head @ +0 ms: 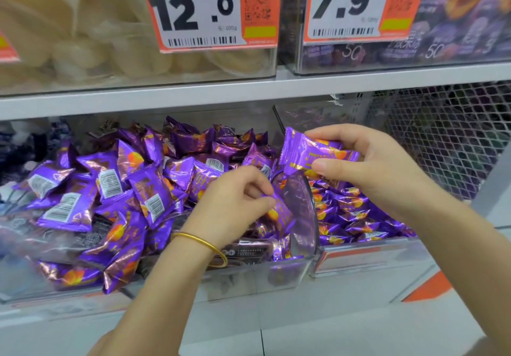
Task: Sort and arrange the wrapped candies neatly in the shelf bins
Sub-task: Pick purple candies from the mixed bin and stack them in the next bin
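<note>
Left hand (235, 198) grip pinches a crinkly purple foil candy (279, 214); right hand (367, 167) grip clasps a flat packet (309, 153).

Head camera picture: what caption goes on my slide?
Two bare hands, left and right, each hold a shiny purple wrapped candy over clear plastic shelf bins.

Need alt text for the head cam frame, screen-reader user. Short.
Two bare hands work over clear shelf bins of purple wrapped candies: the right hand holds one candy above the bins, and the left hand, with a gold bangle on its wrist, pinches another candy beside the clear divider. Price tags above read 12.0 and 7.9.
</note>
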### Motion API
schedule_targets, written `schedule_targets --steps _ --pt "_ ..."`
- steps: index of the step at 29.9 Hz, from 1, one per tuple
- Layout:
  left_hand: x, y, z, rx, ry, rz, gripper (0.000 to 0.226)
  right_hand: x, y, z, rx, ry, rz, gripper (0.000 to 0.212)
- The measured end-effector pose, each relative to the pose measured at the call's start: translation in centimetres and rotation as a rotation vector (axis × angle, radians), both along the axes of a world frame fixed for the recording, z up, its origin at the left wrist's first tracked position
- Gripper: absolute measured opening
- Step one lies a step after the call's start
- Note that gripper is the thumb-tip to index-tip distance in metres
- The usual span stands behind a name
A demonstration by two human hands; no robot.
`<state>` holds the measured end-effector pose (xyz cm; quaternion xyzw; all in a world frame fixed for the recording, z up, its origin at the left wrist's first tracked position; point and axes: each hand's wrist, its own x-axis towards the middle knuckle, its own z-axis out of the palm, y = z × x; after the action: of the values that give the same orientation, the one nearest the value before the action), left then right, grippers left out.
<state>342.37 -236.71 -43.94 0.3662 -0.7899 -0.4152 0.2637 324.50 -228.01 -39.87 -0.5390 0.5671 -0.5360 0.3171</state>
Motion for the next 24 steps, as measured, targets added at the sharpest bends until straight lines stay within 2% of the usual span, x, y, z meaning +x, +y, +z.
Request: schedule_targets --steps 4,6,9,12,14,16,18,21,24 --pt "0.8 -0.1 1.3 0.239 0.315 0.097 0.033 0.1 -0.1 -0.3 -0.031 -0.137 0.060 0.031" --pt "0.7 0.2 1.7 0.297 0.420 0.088 0.032 0.8 0.0 -0.3 -0.034 -0.129 0.091 0.032" --pt "0.4 0.7 2.1 0.365 0.539 0.010 0.023 1.7 0.0 -0.2 -0.017 -0.041 0.119 0.038" --pt "0.5 1.0 2.5 0.497 0.660 -0.094 0.017 1.6 -0.1 -0.2 -0.046 0.125 0.050 0.040" --pt "0.6 0.9 2.4 0.461 0.650 -0.134 0.017 1.4 -0.1 -0.1 -0.058 0.177 0.034 0.039" --pt "0.5 0.7 2.1 0.362 0.578 -0.120 0.035 1.2 0.0 0.0 -0.055 0.226 0.048 0.040" --pt "0.2 0.9 2.2 0.289 0.546 -0.118 0.043 0.9 0.1 0.2 -0.040 0.225 0.092 0.039" --pt "-0.7 1.6 2.9 0.211 0.549 -0.162 0.039 0.3 0.4 0.7 -0.007 0.189 0.153 0.036" --pt "-2.2 2.4 3.2 0.138 0.583 -0.212 0.040 -1.0 1.4 1.8 0.001 0.254 0.170 0.034"
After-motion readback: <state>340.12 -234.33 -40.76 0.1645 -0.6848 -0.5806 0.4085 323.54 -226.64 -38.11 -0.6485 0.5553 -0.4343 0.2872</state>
